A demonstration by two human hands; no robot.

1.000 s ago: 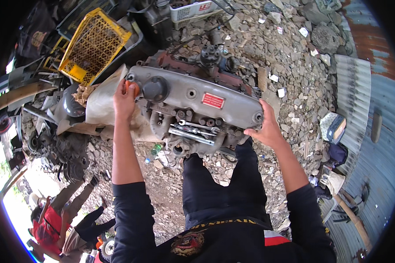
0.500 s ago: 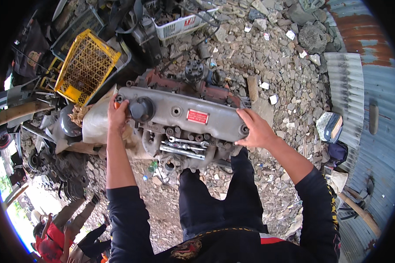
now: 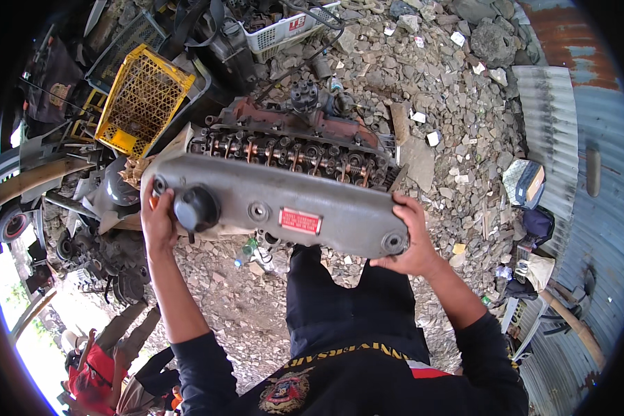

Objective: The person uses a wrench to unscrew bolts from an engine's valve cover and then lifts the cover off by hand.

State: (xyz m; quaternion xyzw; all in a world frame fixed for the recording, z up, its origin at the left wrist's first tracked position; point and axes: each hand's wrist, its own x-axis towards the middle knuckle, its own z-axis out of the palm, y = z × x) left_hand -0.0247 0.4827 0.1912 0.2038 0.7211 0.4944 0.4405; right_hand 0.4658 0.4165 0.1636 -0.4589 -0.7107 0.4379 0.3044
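A long grey metal valve cover, with a black filler cap and a red label plate, is held up between my two hands. My left hand grips its left end, thumb on top near the bolt hole. At the other end my right hand is wrapped round the corner. Just beyond the cover lies the engine, its rocker arms and springs exposed. The cover hides the near side of the engine.
Gravel and broken stone surround the engine. A yellow crate and a white crate stand at the far left. Greasy metal parts pile up on the left. Corrugated sheeting walls the right. A person in red is at lower left.
The valve cover has come off the engine, raised and drawn toward me by both hands. The rocker arms and springs now show. The wrenches on the engine's near side are now hidden.
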